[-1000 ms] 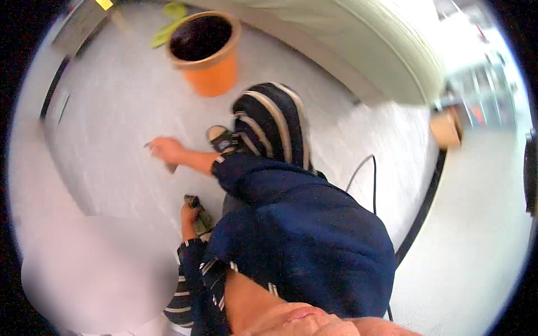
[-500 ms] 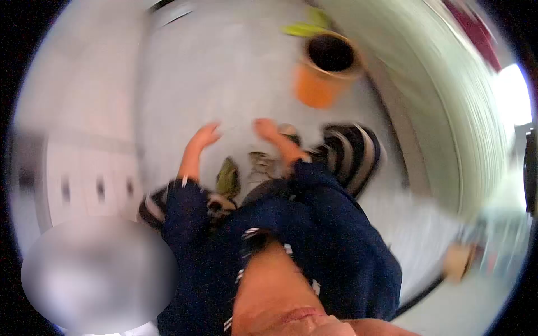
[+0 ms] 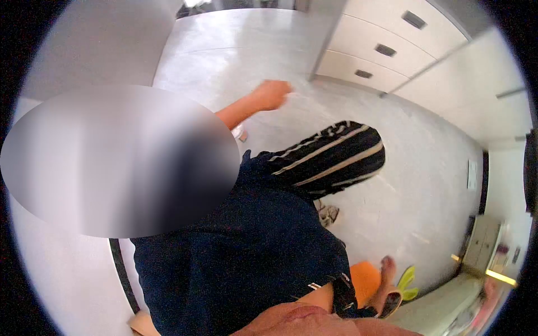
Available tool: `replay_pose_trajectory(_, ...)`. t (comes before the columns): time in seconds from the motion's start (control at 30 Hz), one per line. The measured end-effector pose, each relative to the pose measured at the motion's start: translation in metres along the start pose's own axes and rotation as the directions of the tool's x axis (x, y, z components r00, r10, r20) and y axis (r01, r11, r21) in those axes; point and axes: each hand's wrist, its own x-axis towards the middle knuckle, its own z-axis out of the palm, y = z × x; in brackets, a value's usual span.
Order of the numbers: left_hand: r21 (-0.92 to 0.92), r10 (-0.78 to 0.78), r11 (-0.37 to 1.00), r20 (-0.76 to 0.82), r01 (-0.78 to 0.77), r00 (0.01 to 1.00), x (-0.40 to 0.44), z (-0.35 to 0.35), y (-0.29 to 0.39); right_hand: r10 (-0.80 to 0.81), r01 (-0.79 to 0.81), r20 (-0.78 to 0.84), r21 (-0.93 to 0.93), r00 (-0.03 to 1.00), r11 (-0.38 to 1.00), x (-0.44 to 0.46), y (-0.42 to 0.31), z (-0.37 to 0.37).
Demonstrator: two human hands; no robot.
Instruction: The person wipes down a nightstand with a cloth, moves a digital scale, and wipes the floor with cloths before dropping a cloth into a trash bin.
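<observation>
My left hand (image 3: 272, 94) reaches out over the grey floor with its fingers curled closed; whatever may be inside them is hidden. Low on the right, my right hand (image 3: 387, 267) is slightly smeared, and its finger position is unclear. It lies beside an orange pot (image 3: 363, 280) with a dark opening, partly covered by my arm and clothing. Whether the hand touches the pot does not show. Yellow-green slippers (image 3: 408, 284) are on the floor near that hand. My knee in black striped trousers (image 3: 342, 154) sits between the two hands.
White drawers (image 3: 386, 33) with dark handles stand at the upper right. A small patterned grey item (image 3: 328, 213) lies on the floor under my knee. A pale green surface (image 3: 443, 308) runs along the lower right. A blurred oval hides the left side.
The view has swung toward the drawers. Both hands were close together over the floor; now they are far apart, the left reaching outward and the right beside the orange pot.
</observation>
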Motion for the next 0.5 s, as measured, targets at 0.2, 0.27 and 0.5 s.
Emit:
replay_pose_trajectory(0.2, 0.253, -0.837, 0.544, 0.231, 0.8, 0.496, -0.193, -0.019, -0.201, 0.39, -0.126, 0.695, -0.4, 0.604, 0.908, 0.004, -0.104, 0.114)
replay_pose_trajectory(0.27, 0.009, -0.843, 0.513, 0.192, 0.858, 0.502, -0.231, -0.012, -0.215, 0.118, 0.18, 0.646, -0.375, 0.754, 0.91, 0.014, -0.077, 0.122)
replay_pose_trajectory(0.5, -0.483, -0.631, 0.23, 0.587, 0.845, 0.507, -0.171, 0.059, -0.169, -0.105, 0.287, 0.445, -0.363, 0.889, 0.886, 0.04, -0.151, 0.137)
